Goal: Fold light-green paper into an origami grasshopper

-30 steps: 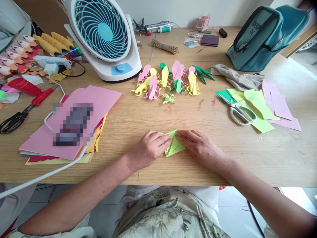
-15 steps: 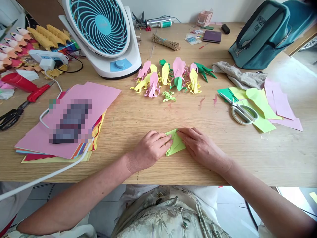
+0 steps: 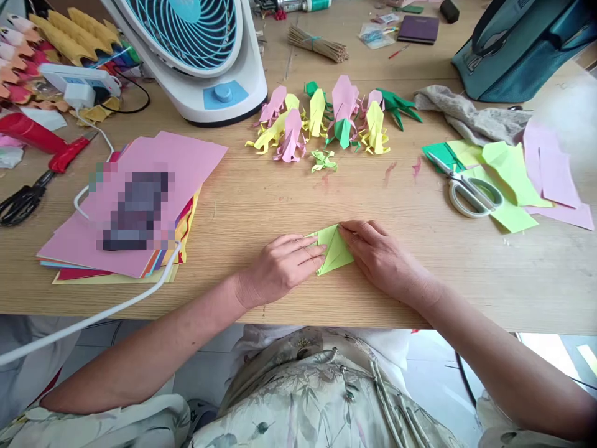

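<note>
A small piece of light green paper (image 3: 336, 247), folded with slanting creases, lies on the table in front of me. My left hand (image 3: 290, 264) rests on its left part, the fingers stretched out and pressed flat over the edge. On the opposite side, my right hand (image 3: 377, 256) has its fingers closed together at the paper's upper right edge; its thumb is hidden. Beyond the hands sits a small light green origami figure (image 3: 323, 160). Behind it stands a group of folded paper figures in pink (image 3: 292, 137), yellow (image 3: 374, 127) and green (image 3: 400, 107).
White-handled scissors (image 3: 472, 191) lie on paper scraps (image 3: 515, 221) at right, near a grey cloth (image 3: 471, 115) and a teal bag (image 3: 522, 56). A paper stack (image 3: 79, 239) with a blurred-out object and white cable (image 3: 100, 316) is at left. A fan (image 3: 224, 93) stands behind.
The camera has tilted down a little, so everything sits higher in view. Both hands stay on the green paper, with the left hand's fingers lying a little flatter and straighter.
</note>
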The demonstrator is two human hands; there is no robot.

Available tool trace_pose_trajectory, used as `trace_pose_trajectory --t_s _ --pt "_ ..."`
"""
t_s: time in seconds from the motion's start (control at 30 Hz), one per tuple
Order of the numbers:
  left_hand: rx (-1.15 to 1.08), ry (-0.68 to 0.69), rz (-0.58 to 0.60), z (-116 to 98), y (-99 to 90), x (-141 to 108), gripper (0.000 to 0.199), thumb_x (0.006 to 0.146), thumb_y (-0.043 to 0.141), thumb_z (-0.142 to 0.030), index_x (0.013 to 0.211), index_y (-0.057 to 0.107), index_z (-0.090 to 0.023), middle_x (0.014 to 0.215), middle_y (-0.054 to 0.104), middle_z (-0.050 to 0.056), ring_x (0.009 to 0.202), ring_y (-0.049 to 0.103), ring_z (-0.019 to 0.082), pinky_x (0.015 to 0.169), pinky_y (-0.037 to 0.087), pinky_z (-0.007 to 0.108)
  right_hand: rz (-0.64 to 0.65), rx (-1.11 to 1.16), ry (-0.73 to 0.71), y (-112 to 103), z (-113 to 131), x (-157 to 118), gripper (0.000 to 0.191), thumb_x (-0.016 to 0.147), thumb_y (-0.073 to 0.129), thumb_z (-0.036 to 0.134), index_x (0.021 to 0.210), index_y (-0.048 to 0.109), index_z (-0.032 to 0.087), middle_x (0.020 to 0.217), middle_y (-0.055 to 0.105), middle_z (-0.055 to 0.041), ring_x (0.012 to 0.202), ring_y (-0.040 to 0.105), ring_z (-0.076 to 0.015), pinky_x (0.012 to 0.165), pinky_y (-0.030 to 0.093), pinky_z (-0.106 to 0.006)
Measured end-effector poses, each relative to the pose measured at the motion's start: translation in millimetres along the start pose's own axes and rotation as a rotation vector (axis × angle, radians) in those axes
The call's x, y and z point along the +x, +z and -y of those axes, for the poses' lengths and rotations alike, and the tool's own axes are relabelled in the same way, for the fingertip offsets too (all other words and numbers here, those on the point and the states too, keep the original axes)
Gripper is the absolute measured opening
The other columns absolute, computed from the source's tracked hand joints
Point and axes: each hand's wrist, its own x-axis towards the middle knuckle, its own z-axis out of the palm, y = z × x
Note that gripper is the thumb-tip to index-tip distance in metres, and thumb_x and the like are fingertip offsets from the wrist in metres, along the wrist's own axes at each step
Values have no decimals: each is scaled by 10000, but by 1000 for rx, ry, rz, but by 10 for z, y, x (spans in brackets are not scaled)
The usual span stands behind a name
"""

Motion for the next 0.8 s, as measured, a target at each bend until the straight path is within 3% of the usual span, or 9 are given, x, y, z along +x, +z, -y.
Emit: trace_pose_trajectory --t_s 0.23,0.8 --pt "-21 51 4 26 -46 32 137 944 562 -110 980 690 -142 1040 761 52 989 692 180 838 550 323 3 -7 10 8 -12 -13 352 958 398 103 1254 582 55 1225 586 -216 1040 550 -301 907 522 -453" --pt "-9 203 53 99 -126 -37 193 940 555 -88 1086 682 -93 1148 735 124 1119 684 222 957 596 363 36 -37 10 3 -5 -14 366 961 395 105 1284 552 34 1245 583 -229 1052 548 -309 916 523 -466"
